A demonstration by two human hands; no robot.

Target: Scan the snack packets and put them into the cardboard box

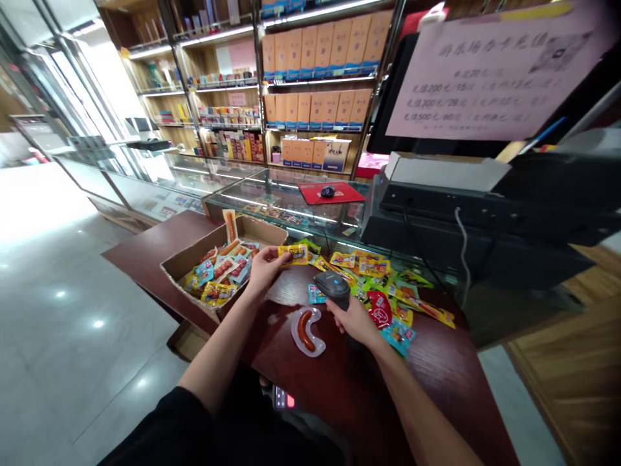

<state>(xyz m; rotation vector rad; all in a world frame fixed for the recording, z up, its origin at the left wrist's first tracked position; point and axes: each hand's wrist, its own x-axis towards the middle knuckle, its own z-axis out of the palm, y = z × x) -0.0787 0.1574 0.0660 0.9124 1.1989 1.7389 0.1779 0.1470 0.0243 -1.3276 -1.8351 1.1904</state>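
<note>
Between the fingers of my left hand (266, 266) is a small yellow snack packet (297, 254), held beside the right edge of a cardboard box (227, 310). Several sausage-like snack packets (224, 266) lie in that box. My right hand (353, 318) is wrapped round the handle of a black barcode scanner (332, 285), whose head points toward the yellow packet. Right of the scanner, a loose pile of yellow, green, red and blue packets (371, 266) covers part of the dark red table (301, 382). A sausage in a curved clear pack (306, 331) lies in front of the scanner.
Behind the table stands a glass counter (272, 188) with a mouse (328, 191) on a red mat (352, 192). A monitor with a paper sign (485, 84) and a black machine (466, 226) stand at the right. Shelves of boxes (320, 52) line the back.
</note>
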